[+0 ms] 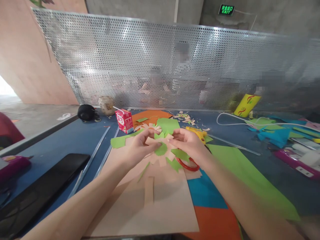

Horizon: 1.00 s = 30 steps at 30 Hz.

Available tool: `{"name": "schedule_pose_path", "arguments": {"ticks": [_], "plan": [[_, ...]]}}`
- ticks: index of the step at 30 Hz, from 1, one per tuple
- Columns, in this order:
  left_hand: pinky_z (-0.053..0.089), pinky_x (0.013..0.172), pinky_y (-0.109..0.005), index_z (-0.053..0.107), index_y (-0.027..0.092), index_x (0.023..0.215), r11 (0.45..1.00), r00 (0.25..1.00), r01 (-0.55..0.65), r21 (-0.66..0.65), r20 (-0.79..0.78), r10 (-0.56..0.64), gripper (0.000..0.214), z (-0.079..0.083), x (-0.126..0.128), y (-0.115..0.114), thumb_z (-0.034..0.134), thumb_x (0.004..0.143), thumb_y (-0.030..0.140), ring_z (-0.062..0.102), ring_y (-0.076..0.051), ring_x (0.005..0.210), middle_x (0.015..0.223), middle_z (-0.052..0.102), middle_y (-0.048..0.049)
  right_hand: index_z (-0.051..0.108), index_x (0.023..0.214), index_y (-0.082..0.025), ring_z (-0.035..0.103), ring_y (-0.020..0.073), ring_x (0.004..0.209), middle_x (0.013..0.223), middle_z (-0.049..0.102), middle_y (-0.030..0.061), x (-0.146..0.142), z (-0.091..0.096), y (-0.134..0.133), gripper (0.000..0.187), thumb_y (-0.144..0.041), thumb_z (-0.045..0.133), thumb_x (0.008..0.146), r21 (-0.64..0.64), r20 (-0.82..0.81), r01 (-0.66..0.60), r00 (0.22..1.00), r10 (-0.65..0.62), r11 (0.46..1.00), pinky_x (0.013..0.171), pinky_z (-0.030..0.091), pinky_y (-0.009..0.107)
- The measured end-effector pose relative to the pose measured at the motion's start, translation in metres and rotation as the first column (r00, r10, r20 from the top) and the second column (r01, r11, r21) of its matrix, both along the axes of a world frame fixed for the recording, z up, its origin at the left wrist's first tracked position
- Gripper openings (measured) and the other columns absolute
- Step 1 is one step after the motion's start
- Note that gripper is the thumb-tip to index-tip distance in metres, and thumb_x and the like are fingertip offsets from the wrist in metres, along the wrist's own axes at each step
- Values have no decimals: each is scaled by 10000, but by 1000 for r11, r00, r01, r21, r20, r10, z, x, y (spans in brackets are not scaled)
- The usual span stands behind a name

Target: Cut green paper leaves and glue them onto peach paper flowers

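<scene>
A paper flower with pale petals and a round green centre (160,149) is between my two hands, above a large pale paper sheet (172,206). My left hand (142,143) has thumb and fingers closed on its left petals. On the other side, my right hand (190,143) pinches a pale petal near the upper right. Cut green pieces lie around the flower, one of them a green leaf shape (180,154). Red-handled scissors (188,165) rest below my right hand, partly covered by paper. A yellow tool (197,133), perhaps a glue gun, sits behind that hand.
A red drink carton (124,120) with a straw stands behind my left hand. Clear sticks (90,160) and a black case (45,190) lie left. Green paper (250,176), a white cable and a purple power strip (297,163) are right. A perforated metal screen (140,60) borders the back.
</scene>
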<state>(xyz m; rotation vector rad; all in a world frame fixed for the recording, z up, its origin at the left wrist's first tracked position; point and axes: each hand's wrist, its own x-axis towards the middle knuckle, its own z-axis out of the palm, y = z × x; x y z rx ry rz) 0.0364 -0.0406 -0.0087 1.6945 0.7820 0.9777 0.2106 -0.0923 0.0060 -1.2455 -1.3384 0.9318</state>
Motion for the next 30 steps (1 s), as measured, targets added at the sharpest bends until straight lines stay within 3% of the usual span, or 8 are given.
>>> {"name": "schedule_pose_path", "arguments": {"ticks": [13, 17, 22, 30], "plan": [[355, 498, -201, 526, 198, 1029, 1000, 1000, 8, 10, -20, -8, 402, 3, 1, -3, 615, 638, 228, 443, -74, 505, 593, 501, 46, 559, 850, -191, 616, 150, 771, 833, 645, 38, 2, -6, 2, 203, -266, 621, 672, -4, 2, -35, 999, 35, 999, 694, 491, 280], [340, 495, -194, 532, 194, 1034, 1000, 1000, -4, 11, -26, 5, 405, 3, 1, -3, 613, 637, 212, 424, -70, 505, 571, 472, 52, 560, 846, -191, 612, 148, 784, 839, 644, 37, 2, -7, 3, 196, -264, 617, 673, -12, -8, -48, 999, 48, 999, 698, 484, 271], [261, 436, -173, 493, 204, 1039, 995, 997, 77, -55, -10, -78, 387, 5, 1, -4, 594, 665, 210, 325, -34, 431, 554, 371, 82, 556, 854, -193, 607, 146, 773, 836, 638, 33, 2, -5, 1, 212, -277, 620, 670, -40, 0, -45, 999, 45, 998, 663, 476, 254], [267, 438, -177, 489, 176, 1003, 997, 984, 49, -63, -168, -59, 328, 18, 2, -18, 537, 680, 205, 343, -63, 443, 455, 379, 94, 525, 868, -186, 597, 149, 738, 786, 627, 15, -1, -2, -1, 298, -331, 646, 638, -103, 30, -93, 995, 96, 990, 631, 461, 250]]}}
